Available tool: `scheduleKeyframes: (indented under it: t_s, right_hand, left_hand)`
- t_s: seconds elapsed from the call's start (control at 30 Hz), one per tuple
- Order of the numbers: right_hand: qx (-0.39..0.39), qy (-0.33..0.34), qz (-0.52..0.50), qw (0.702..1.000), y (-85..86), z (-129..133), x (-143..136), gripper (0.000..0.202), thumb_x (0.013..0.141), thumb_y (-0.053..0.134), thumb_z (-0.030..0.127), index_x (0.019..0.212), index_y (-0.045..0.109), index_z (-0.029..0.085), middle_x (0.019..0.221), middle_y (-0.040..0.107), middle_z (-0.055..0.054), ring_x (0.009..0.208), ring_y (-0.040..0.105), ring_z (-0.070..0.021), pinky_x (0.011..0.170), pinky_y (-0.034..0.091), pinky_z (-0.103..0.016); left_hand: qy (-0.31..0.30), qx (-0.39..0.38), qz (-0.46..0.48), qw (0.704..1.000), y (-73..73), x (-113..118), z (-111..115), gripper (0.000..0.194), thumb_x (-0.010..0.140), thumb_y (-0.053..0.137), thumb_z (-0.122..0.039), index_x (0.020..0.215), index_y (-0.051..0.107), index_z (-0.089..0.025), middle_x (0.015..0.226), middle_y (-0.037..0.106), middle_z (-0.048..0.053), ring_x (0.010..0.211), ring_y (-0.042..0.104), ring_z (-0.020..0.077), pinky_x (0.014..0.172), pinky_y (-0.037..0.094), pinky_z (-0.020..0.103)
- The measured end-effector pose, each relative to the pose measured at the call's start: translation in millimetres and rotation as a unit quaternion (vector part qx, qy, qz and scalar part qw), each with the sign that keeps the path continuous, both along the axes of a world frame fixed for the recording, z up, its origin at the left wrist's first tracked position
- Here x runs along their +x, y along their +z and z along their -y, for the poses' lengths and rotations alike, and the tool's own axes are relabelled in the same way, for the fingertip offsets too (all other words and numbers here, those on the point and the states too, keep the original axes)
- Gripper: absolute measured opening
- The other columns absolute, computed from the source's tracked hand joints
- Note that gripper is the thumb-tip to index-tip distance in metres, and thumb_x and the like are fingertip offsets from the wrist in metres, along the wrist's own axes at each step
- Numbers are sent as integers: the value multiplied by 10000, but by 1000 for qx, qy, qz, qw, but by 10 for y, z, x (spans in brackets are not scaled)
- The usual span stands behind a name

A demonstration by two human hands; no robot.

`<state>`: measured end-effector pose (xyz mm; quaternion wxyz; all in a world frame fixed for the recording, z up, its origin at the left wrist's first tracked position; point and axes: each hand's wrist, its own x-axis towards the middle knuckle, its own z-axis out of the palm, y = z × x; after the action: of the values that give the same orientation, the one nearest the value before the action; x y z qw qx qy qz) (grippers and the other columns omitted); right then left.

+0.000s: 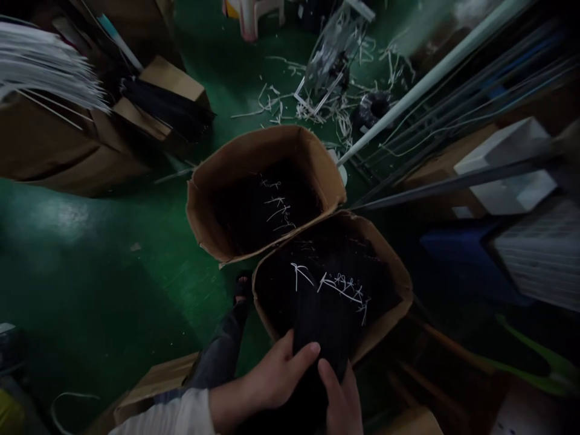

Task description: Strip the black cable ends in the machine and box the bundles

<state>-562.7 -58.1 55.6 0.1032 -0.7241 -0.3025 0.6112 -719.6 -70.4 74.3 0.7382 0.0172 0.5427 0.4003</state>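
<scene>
Holding the black bundle between our two hands, we have it over the near side of the near carton, its far end reaching above the dark contents. Our left hand and right hand make the grip, grasping its two sides, with the thumbs on top. We judge that the bundle is rather light, somewhat bendable and perhaps slippery, so both long edges seem a good place to take hold. Thin white ties show near its far end; we cannot tell which of them belong to it. Beyond stands the far carton, close against the near one, and white scraps lie on the green floor. We can read no brand, label or writing.
</scene>
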Motion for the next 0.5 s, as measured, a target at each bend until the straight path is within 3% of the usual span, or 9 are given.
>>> scheduleKeyframes:
  t_s: [0.1, 0.23, 0.37, 0.5]
  right_hand:
    - [12, 32, -23, 999, 195, 39, -316, 673, 634, 706, 481, 1239, 537, 240, 1243, 581, -88, 1173, 520, -305, 941, 465, -417]
    - [24, 31, -68, 997, 318, 18, -983, 684, 622, 725, 453, 1241, 535, 234, 1239, 583, -93, 1142, 543, -302, 949, 462, -419]
    - [26, 19, -167, 986, 282, -122, -1678, 632, 711, 668, 420, 1284, 488, 224, 1250, 573, -86, 1145, 541, -273, 968, 453, -403]
    - [49, -18, -261, 964, 41, -420, -2234, 540, 784, 604, 392, 1274, 492, 196, 1205, 602, -86, 1126, 556, -248, 980, 441, -383]
  left_hand:
    - [-9, 20, -5, 1000, 283, -388, 49, 426, 790, 565, -460, 1164, 591, -255, 1237, 583, 24, 1152, 523, 230, 1030, 384, 321]
    - [17, 2, -46, 999, 440, -905, 49, 402, 750, 615, -456, 1097, 641, -254, 1205, 608, 12, 1144, 531, 234, 1036, 378, 317]
    - [49, -70, -77, 993, 420, -1384, -68, 368, 697, 667, -456, 989, 686, -231, 1031, 690, 28, 1008, 611, 241, 907, 472, 305]
    - [6, -125, -104, 987, 189, -1830, -377, 401, 700, 637, -519, 879, 700, -166, 849, 718, 86, 767, 668, 245, 675, 523, 294]
